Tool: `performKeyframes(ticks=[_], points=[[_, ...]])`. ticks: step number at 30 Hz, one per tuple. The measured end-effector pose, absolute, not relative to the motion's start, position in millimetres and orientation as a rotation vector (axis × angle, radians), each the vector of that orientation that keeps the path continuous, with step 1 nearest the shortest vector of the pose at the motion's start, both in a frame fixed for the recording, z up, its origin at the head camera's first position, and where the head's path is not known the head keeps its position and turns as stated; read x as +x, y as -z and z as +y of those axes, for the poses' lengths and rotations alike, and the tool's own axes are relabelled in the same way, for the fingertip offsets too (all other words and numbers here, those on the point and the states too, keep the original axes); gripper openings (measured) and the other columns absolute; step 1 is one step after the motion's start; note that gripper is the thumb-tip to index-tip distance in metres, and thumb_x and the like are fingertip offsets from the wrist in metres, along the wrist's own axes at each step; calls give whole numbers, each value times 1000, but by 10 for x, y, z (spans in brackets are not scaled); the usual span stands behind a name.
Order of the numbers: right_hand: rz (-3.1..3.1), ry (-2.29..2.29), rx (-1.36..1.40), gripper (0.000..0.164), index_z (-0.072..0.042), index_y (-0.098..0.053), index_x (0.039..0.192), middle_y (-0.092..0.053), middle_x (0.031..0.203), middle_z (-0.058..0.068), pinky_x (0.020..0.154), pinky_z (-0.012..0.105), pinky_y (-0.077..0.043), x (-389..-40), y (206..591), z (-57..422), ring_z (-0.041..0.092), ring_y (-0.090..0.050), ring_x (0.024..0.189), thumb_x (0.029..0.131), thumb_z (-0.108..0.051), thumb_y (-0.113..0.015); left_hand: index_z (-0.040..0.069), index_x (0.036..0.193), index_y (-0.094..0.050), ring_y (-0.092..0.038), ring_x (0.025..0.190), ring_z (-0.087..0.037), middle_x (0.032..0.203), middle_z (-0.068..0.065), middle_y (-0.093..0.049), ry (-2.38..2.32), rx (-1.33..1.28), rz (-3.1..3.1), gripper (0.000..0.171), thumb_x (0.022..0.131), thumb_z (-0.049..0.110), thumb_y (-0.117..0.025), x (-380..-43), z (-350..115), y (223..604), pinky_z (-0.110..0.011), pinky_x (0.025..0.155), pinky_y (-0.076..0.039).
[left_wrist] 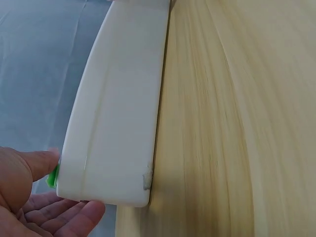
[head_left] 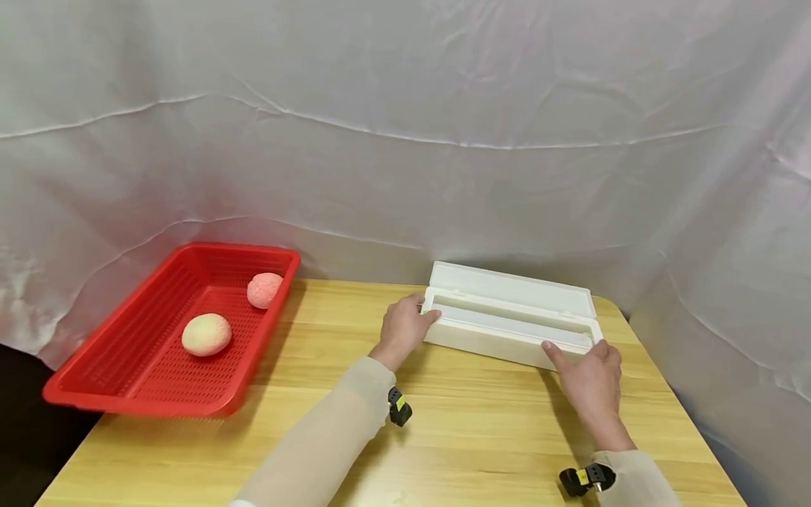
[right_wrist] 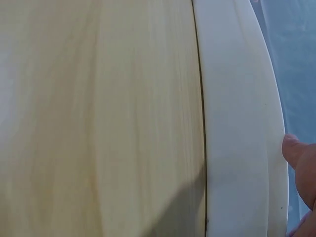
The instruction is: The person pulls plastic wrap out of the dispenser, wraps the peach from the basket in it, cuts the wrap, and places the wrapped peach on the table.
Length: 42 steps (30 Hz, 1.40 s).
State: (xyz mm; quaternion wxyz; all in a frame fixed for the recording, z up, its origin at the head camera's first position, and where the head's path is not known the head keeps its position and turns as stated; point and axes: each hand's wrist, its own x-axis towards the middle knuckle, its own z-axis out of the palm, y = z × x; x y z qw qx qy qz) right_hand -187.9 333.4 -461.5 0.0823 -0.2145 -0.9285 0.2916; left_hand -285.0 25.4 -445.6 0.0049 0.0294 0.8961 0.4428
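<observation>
Left hand (head_left: 403, 327) half-curled round white box (head_left: 486, 343)

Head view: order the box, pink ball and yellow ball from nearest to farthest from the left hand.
1. Box: touching the left hand, on its right.
2. Pink ball: left of the hand, in the basket.
3. Yellow ball: farther left, same basket.

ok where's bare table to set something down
Bare tabletop: between red basket and left sleeve; between that and the right sleeve, in front of the white box. The left hand and right hand crowd the box's ends.
</observation>
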Motion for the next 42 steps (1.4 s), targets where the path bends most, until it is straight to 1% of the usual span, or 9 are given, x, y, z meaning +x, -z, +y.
performKeyframes(ticks=[3,8,12,16,24,27,34,38,42], points=[[-2785,-871,-631,127,21,0,158,-5,163,47,116,74,-29,-1928,4613,3282,65,-23,146,96,-75,-55,6,144,-63,-69,123,-32,135,-13,-72,-1415,59,2796,53,101,37,-72,-2835,179,4460,-49,103,-56],[-2789,-876,-592,123,19,-5,159,-11,163,45,115,73,-32,-2008,4613,3138,64,-29,144,96,-73,-57,7,144,-64,-69,123,-32,135,-14,-72,-1459,0,2789,54,101,36,-73,-2823,-26,4487,-49,103,-56],[-2794,-891,-522,118,16,-10,161,-15,164,42,114,72,-34,-2060,4620,2988,61,-32,144,97,-70,-60,7,143,-65,-68,125,-33,134,-15,-72,-1505,-65,2797,53,100,36,-74,-2819,-236,4498,-50,105,-55],[-2792,-897,-464,113,16,-13,161,-18,164,40,116,71,-34,-2112,4619,2873,60,-33,145,98,-64,-63,7,142,-66,-68,125,-33,134,-14,-72,-1523,-104,2803,53,99,37,-75,-2807,-396,4513,-50,105,-55],[-2814,-880,-450,110,16,-18,160,-23,163,41,118,69,-33,-2201,4592,2811,59,-33,146,98,-60,-67,5,142,-66,-66,128,-35,134,-16,-72,-1522,-122,2829,53,99,35,-74,-2764,-505,4524,-51,105,-54],[-2804,-878,-432,105,16,-23,159,-28,161,41,119,67,-33,-2214,4581,2805,59,-35,145,98,-56,-69,6,143,-65,-65,129,-34,135,-15,-71,-1512,-137,2838,54,100,36,-74,-2761,-527,4518,-50,106,-53],[-2790,-870,-364,90,16,-34,155,-38,155,41,117,67,-36,-2283,4586,2721,59,-41,142,100,-46,-71,7,144,-64,-64,130,-36,138,-18,-69,-1483,-162,2886,52,102,36,-71,-2741,-661,4504,-52,105,-54],[-2789,-890,-346,87,14,-36,155,-40,155,40,117,66,-37,-2356,4588,2612,57,-42,141,100,-43,-72,7,146,-63,-62,133,-37,139,-18,-68,-1485,-206,2896,53,102,37,-69,-2753,-775,4510,-54,108,-51],[-2794,-901,-322,86,13,-36,156,-41,156,38,119,64,-35,-2431,4586,2532,55,-41,144,100,-43,-71,9,147,-62,-60,135,-37,141,-17,-67,-1495,-231,2898,53,103,38,-68,-2770,-871,4516,-55,110,-49]])
